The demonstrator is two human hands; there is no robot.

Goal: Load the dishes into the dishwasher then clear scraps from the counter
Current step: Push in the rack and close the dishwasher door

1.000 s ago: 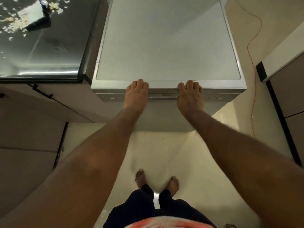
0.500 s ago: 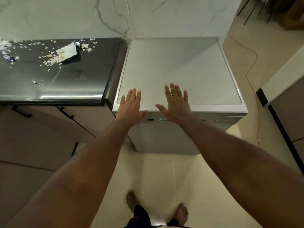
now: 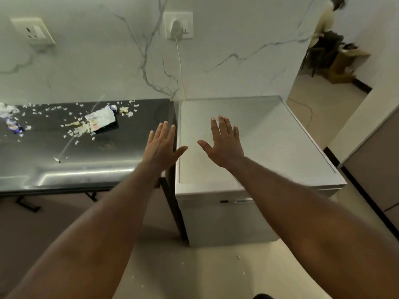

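Your left hand (image 3: 160, 147), right hand (image 3: 224, 143) spread flat, empty, apart. Closed pale grey boxy dishwasher (image 3: 259, 137): loading seems done. Next, sweep white crumb scraps (image 3: 83, 130) from back edge of glossy black counter (image 3: 129, 152).

No readable text. The torn wrapper (image 3: 100, 120) on the counter (image 3: 129, 152), left of the dishwasher (image 3: 269, 147), carries printed colour patches, too blurred to read. The small blue wrapper (image 3: 13, 126), further left of the dishwasher: print illegible too.
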